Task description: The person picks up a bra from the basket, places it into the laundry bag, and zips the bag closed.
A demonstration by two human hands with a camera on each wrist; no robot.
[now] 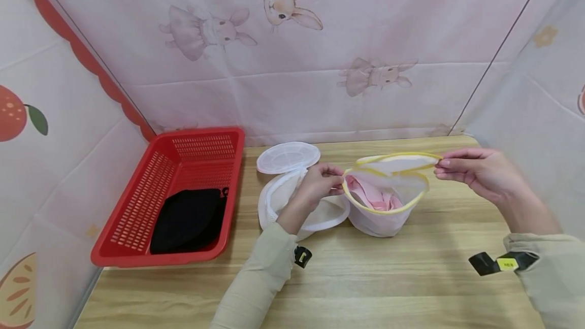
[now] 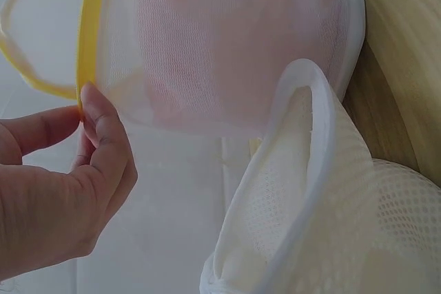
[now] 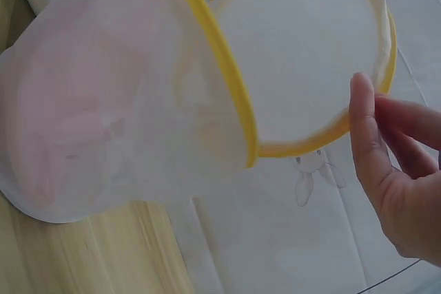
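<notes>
A white mesh laundry bag (image 1: 381, 223) with yellow trim stands on the table, its round lid raised at the back. Folded pink fabric (image 1: 372, 197) lies inside it and shows through the mesh in both wrist views. My left hand (image 1: 317, 187) pinches the yellow rim (image 2: 88, 25) at the bag's left side between thumb and fingertips. At the right, my right hand (image 1: 480, 171) pinches the edge of the lid (image 3: 303, 53), holding it up off the opening. Beside the bag, partly behind my left hand, sits a second mesh bag (image 1: 274, 202) with white trim, its lid (image 1: 288, 157) folded back.
A red plastic basket (image 1: 235, 182) stands at the left with a black fabric item (image 1: 187, 222) in it. Both bags rest on the wooden table (image 1: 365, 283). Printed cloth walls (image 1: 292, 95) enclose the back and sides.
</notes>
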